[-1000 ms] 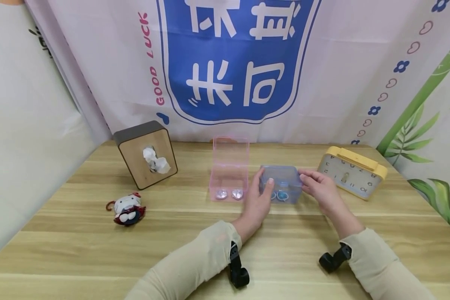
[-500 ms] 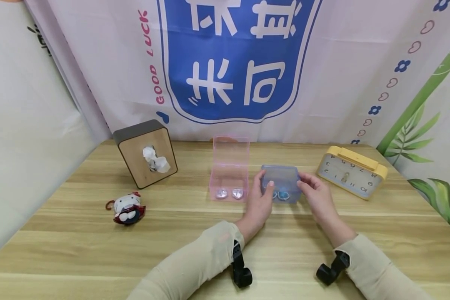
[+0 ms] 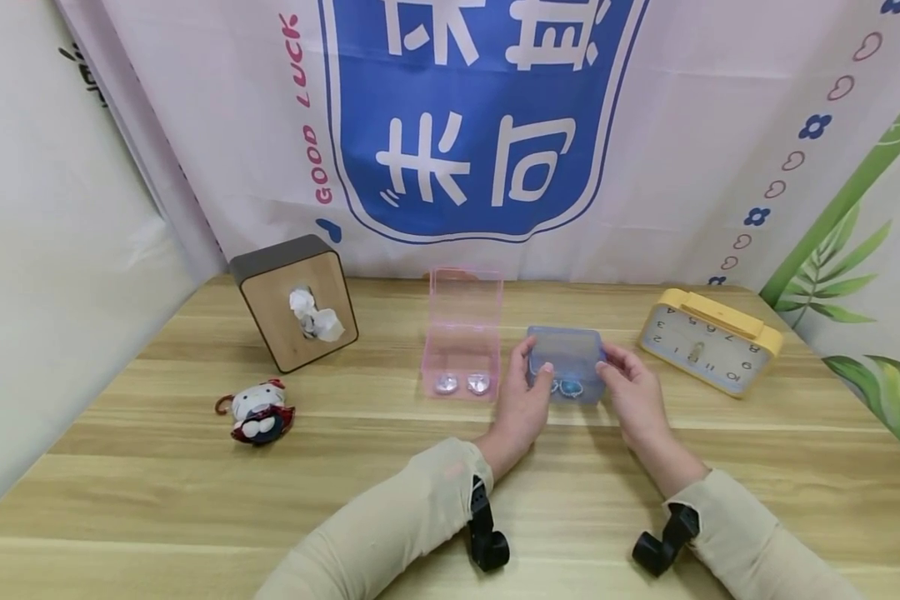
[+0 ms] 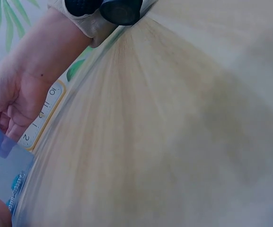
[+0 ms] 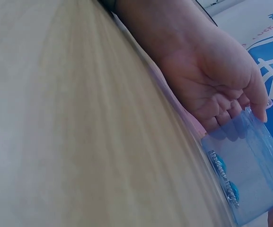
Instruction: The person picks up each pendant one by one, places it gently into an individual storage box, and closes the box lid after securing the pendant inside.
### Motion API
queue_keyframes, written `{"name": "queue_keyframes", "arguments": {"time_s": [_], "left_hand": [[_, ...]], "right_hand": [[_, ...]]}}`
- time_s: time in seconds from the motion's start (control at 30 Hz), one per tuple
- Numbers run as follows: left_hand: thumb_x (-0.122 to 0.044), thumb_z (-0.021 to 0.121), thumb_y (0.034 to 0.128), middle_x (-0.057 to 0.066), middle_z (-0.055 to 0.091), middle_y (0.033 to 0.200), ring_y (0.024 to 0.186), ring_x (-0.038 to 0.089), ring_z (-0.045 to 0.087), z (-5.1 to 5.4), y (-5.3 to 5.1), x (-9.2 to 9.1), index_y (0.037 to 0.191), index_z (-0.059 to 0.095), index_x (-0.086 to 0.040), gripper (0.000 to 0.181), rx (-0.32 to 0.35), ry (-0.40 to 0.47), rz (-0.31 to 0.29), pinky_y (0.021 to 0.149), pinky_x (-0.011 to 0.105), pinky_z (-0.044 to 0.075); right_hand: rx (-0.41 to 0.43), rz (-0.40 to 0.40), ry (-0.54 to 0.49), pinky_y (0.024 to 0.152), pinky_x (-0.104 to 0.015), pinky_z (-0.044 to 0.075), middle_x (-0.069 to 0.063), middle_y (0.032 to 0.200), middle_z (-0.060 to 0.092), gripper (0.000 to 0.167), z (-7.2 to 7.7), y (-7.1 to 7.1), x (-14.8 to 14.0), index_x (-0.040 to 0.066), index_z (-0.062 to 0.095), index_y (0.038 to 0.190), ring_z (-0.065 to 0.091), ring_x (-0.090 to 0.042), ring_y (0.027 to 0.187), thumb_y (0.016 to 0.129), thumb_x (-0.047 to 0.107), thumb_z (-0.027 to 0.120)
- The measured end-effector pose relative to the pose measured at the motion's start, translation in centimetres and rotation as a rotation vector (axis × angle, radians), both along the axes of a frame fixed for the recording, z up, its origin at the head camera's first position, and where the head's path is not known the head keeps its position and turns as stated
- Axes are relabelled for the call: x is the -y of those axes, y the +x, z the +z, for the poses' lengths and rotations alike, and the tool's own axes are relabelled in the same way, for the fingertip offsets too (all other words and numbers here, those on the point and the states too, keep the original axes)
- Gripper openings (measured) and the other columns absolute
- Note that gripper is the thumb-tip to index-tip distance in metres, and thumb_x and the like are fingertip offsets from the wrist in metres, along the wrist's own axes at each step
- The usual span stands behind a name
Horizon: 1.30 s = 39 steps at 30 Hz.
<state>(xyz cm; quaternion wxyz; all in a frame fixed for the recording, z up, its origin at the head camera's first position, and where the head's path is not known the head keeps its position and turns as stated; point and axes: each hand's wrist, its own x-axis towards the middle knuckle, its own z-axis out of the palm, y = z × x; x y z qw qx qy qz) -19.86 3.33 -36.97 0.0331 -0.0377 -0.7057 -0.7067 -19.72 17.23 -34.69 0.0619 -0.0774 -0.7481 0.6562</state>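
Observation:
A translucent blue plastic box (image 3: 567,354) stands on the table between both hands. Inside, two turquoise-stone jewelry pieces (image 3: 572,389) edged with small clear beads lie near the front. My left hand (image 3: 521,410) grips the box's left side, fingers along the side and thumb at the front. On the other side, my right hand (image 3: 639,402) holds the right edge with its thumb near the front corner. The right wrist view shows the blue box (image 5: 250,165) and the left hand (image 5: 212,71) around its far end. Whether the lid is fully closed, I cannot tell.
An open pink clear box (image 3: 461,342) holding two clear gem pieces (image 3: 462,383) stands left of the blue one. A yellow clock (image 3: 708,342) leans at the right. Farther left are a tissue box (image 3: 296,304) and a small figurine (image 3: 258,412).
My right hand has drawn in slightly toward the near right corner of the blue box, its thumb now lower. The left hand keeps its hold. The head view has shifted slightly.

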Motion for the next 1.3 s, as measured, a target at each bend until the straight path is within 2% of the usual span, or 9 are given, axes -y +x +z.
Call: {"name": "queue_keyframes", "arguments": {"time_s": [0.07, 0.23, 0.33, 0.53, 0.67, 0.77, 0.87, 1.0, 1.3], "left_hand": [[-0.014, 0.049, 0.0937, 0.008, 0.043, 0.142, 0.125, 0.025, 0.045, 0.06, 0.02, -0.06, 0.138, 0.037, -0.022, 0.047, 0.0, 0.004, 0.003, 0.107, 0.037, 0.035], [-0.013, 0.049, 0.0936, 0.008, 0.043, 0.142, 0.125, 0.024, 0.045, 0.11, -0.03, -0.2, 0.139, 0.036, -0.021, 0.048, -0.01, 0.01, -0.001, 0.106, 0.036, 0.036], [-0.014, 0.049, 0.0938, 0.007, 0.042, 0.142, 0.124, 0.023, 0.046, 0.12, -0.11, -0.17, 0.14, 0.035, -0.022, 0.048, -0.011, 0.004, -0.008, 0.106, 0.036, 0.038], [-0.02, 0.047, 0.0954, 0.009, 0.039, 0.144, 0.125, 0.027, 0.045, 0.17, -0.07, 0.06, 0.142, 0.031, -0.025, 0.05, -0.014, -0.058, -0.014, 0.106, 0.04, 0.036], [-0.023, 0.045, 0.0965, 0.006, 0.028, 0.151, 0.134, 0.027, 0.034, 0.09, 0.02, 0.1, 0.145, 0.028, -0.024, 0.052, -0.035, -0.119, -0.016, 0.111, 0.042, 0.027], [-0.024, 0.043, 0.0973, 0.005, 0.017, 0.154, 0.139, 0.023, 0.021, -0.09, 0.04, 0.1, 0.147, 0.024, -0.02, 0.054, -0.071, -0.155, -0.024, 0.115, 0.041, 0.018], [-0.023, 0.043, 0.0977, 0.004, 0.013, 0.155, 0.141, 0.019, 0.014, -0.28, 0.05, 0.12, 0.148, 0.022, -0.017, 0.055, -0.096, -0.175, -0.036, 0.116, 0.038, 0.013], [-0.021, 0.043, 0.0978, 0.005, 0.013, 0.155, 0.141, 0.019, 0.013, -0.48, 0.04, 0.12, 0.148, 0.021, -0.015, 0.055, -0.115, -0.189, -0.038, 0.116, 0.037, 0.012], [-0.023, 0.044, 0.0976, 0.005, 0.013, 0.155, 0.141, 0.019, 0.014, -0.67, 0.06, 0.05, 0.148, 0.02, -0.016, 0.056, -0.095, -0.189, -0.021, 0.116, 0.036, 0.013]], "right_hand": [[-0.001, -0.008, -0.006, 0.095, -0.012, 0.039, -0.019, 0.136, 0.042, 0.043, -0.04, 0.04, 0.07, -0.004, 0.038, 0.136, 0.045, -0.009, 0.108, 0.093, 0.004, 0.043], [-0.001, -0.037, -0.021, 0.107, -0.026, 0.035, -0.018, 0.139, 0.042, 0.044, -0.05, 0.01, 0.27, -0.002, 0.038, 0.137, 0.043, -0.016, 0.117, 0.093, 0.005, 0.042], [0.007, -0.056, -0.04, 0.109, -0.031, 0.034, -0.017, 0.139, 0.042, 0.045, 0.02, -0.08, 0.43, -0.001, 0.039, 0.137, 0.042, -0.017, 0.119, 0.093, 0.005, 0.043], [0.042, -0.061, -0.083, 0.106, -0.031, 0.037, -0.008, 0.128, 0.046, 0.044, 0.15, -0.16, 0.56, 0.003, 0.04, 0.137, 0.045, -0.008, 0.107, 0.095, 0.013, 0.047], [0.053, -0.059, -0.099, 0.105, -0.03, 0.038, -0.003, 0.121, 0.047, 0.044, 0.16, -0.18, 0.49, 0.003, 0.039, 0.137, 0.045, -0.004, 0.103, 0.095, 0.012, 0.047], [0.062, -0.067, -0.106, 0.106, -0.03, 0.037, -0.006, 0.127, 0.046, 0.044, 0.13, -0.25, 0.4, 0.004, 0.039, 0.138, 0.045, -0.007, 0.107, 0.095, 0.011, 0.046], [0.074, -0.073, -0.115, 0.107, -0.031, 0.036, -0.009, 0.134, 0.042, 0.044, 0.07, -0.31, 0.31, 0.005, 0.039, 0.138, 0.043, -0.011, 0.114, 0.095, 0.012, 0.045], [0.086, -0.076, -0.139, 0.108, -0.032, 0.035, -0.009, 0.136, 0.041, 0.044, -0.06, -0.39, 0.26, 0.005, 0.038, 0.139, 0.042, -0.013, 0.117, 0.095, 0.012, 0.045], [0.065, -0.076, -0.165, 0.106, -0.03, 0.036, -0.005, 0.126, 0.045, 0.043, -0.23, -0.44, 0.34, 0.002, 0.039, 0.137, 0.045, -0.004, 0.103, 0.095, 0.009, 0.045]]}}
